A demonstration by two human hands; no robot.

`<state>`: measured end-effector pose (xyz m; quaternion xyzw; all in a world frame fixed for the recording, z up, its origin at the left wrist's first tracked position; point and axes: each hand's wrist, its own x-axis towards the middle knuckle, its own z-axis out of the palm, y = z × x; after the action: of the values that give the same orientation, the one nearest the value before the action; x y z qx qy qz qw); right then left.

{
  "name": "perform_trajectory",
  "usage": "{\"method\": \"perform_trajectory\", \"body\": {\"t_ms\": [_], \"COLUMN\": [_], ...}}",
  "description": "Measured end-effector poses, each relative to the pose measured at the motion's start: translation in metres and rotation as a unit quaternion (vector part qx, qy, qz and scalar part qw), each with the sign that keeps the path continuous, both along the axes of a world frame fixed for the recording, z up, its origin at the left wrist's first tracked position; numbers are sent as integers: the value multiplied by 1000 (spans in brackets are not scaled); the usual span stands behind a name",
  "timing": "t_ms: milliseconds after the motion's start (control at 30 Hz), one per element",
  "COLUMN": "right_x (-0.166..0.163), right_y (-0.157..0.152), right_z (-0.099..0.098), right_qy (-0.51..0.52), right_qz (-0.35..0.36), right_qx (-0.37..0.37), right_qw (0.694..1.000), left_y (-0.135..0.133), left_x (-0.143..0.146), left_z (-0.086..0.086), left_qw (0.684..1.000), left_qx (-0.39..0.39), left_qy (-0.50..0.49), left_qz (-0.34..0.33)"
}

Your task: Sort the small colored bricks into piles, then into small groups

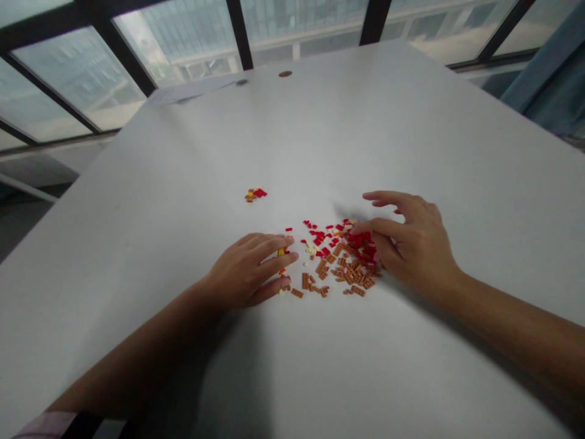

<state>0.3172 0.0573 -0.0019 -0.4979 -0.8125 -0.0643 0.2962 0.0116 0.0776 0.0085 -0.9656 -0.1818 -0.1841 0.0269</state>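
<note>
Small loose toy building bricks lie in a scattered pile on a white table. Brown bricks (356,274) make up the near side, red bricks (363,244) are heaped at the right, and a few pale yellow bricks (311,249) lie among them. My left hand (251,268) rests palm down at the pile's left edge, fingers stretched and slightly spread, partly covering some yellow, orange and red pieces. At the right, my right hand (406,238) reaches over the red heap. Its index finger is at the bricks, the thumb is apart from it, and another finger stretches out above.
Beyond my left hand sits a small separate cluster of red, yellow and brown bricks (256,194). Two round table inserts (285,74) are near the far edge of the white table (292,134). Windows with dark frames stand behind it, and a blue curtain (548,79) hangs at the right.
</note>
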Motion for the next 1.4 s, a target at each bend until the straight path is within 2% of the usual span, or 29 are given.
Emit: {"method": "perform_trajectory", "body": {"t_ms": [100, 267, 567, 767, 1000, 1233, 1400], "right_x": [3, 6, -1, -2, -1, -2, -2], "right_y": [2, 5, -1, -1, 1, 3, 1], "right_z": [2, 6, 6, 6, 3, 17, 22], "right_qy": [-6, 3, -68, -78, -53, 38, 43], "right_qz": [1, 27, 12, -1, -5, -12, 13], "right_qx": [12, -15, -7, -43, -69, -66, -77], "right_qw": [1000, 1000, 998, 996, 996, 997, 996], "left_y": [0, 0, 0, 0, 0, 0, 0], "left_x": [0, 0, 0, 0, 0, 0, 0], "left_z": [0, 1, 1, 1, 1, 1, 2], "left_qw": [1000, 1000, 1000, 1000, 1000, 1000, 1000], "left_qx": [0, 6, 3, 2, 3, 10, 8], "left_qy": [-1, -3, -8, -7, -1, -4, -6], "left_qz": [-1, -6, -6, -4, -3, -4, -4]}}
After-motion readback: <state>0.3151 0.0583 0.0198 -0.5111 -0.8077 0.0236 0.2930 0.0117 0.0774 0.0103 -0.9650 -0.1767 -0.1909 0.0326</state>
